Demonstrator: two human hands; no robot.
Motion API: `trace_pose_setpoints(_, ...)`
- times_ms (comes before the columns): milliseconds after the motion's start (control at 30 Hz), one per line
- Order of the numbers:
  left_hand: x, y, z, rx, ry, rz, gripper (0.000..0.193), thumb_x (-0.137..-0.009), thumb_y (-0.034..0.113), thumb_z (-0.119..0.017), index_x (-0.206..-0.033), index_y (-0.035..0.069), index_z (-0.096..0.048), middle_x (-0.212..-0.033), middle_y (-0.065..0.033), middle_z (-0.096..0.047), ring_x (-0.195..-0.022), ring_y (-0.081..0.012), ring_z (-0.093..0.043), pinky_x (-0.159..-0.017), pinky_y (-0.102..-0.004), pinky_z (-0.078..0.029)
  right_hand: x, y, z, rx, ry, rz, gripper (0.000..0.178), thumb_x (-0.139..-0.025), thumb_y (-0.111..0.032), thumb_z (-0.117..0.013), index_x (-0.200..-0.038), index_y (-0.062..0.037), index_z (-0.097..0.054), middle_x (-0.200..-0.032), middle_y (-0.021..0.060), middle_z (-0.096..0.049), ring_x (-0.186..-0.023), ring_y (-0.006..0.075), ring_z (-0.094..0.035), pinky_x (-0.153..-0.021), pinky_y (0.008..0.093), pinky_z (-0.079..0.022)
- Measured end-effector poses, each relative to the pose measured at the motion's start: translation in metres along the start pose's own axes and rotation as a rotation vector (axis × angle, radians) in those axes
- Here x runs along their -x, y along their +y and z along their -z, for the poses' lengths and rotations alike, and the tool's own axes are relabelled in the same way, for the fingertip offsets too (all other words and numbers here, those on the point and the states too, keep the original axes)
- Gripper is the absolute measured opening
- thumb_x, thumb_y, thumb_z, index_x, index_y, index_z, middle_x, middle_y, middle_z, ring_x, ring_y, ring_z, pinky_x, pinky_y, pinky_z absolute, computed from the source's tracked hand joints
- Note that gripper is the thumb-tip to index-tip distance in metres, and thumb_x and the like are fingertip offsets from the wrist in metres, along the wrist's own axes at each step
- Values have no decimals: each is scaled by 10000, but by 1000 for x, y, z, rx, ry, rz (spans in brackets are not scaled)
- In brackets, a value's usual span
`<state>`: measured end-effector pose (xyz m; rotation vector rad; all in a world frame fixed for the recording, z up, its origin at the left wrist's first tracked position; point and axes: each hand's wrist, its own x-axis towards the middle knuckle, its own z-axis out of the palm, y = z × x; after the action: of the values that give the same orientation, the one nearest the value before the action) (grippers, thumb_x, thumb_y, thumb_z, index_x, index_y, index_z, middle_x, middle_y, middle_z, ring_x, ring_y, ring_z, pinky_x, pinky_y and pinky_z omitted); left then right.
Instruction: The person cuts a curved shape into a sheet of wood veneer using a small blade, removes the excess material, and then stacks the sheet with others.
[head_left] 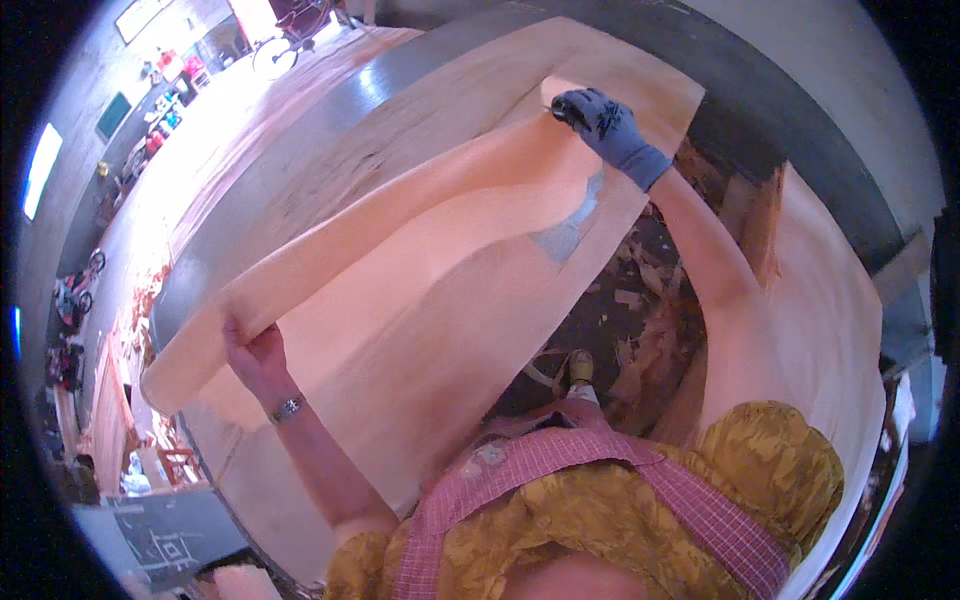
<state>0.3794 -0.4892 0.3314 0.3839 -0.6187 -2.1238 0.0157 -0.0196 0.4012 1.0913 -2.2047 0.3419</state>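
A thin, pale orange wood veneer sheet (400,225) is raised and curled along one long side, stretched between my two hands. My left hand (258,360), bare with a metal watch at the wrist, pinches the sheet's near-left part. Farther off to the right, my right hand (612,130), in a grey-blue glove with dark patches, is closed on the sheet's other end. Under the lifted part lies a broad layer of veneer (420,385), its surface slightly wavy. A ragged grey-blue patch (572,228) shows on it below my right hand.
More veneer (820,270) is piled at the right, with a splintered edge. Torn scraps litter the dark floor (620,310) around my shoe (580,366). A grey board (165,535) is at lower left. A bicycle (275,55) stands far off, beside a brightly lit stretch of veneer.
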Motion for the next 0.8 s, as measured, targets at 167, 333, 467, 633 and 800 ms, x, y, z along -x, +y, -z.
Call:
trace_pose_setpoints(167, 58, -84, -17, -120, 224, -72, 264, -892, 195, -621, -1119, 58, -624, -1082, -68, -669, -910, -186, -642, -750, -323, -545, -2, 90, -9, -109, 44, 190, 145, -868, -189, -582, -1004, -144, -606, -919, 80, -627, -877, 290, -604, -724, 411, -504)
trace_pose_setpoints(333, 118, -141, 62, -309, 420, 75, 170, -909, 207, -604, -1042, 103, -627, -927, -37, -661, -635, -116, -574, -505, -245, -476, 69, 130, -62, -245, -174, 143, 152, -842, -168, -587, -991, -145, -599, -901, 77, -616, -866, 276, -602, -719, 400, -506)
trace_pose_setpoints(467, 145, -233, 75, -329, 595, 111, 145, -914, 215, -603, -1019, 114, -608, -821, -19, -638, -574, -108, -559, -453, -226, -450, 110, 197, -125, -295, -351, 176, 134, -832, -164, -591, -963, -142, -588, -898, 68, -617, -860, 269, -603, -717, 394, -510)
trace_pose_setpoints(633, 148, -284, 86, -347, 857, 209, 143, -901, 251, -618, -934, 118, -577, -628, -11, -551, -443, -123, -499, -371, -251, -405, 134, 233, -181, -317, -409, 174, 173, -856, -197, -586, -1015, -128, -585, -1017, 69, -625, -981, 283, -587, -765, 415, -521)
trace_pose_setpoints(800, 135, -306, 116, -459, 973, 242, 287, -890, 382, -590, -906, 99, -551, -614, -29, -538, -445, -163, -508, -363, -272, -390, 173, 294, -211, -150, -300, -282, 297, -886, -270, -608, -1129, -100, -588, -1139, 125, -636, -968, 331, -608, -774, 429, -518)
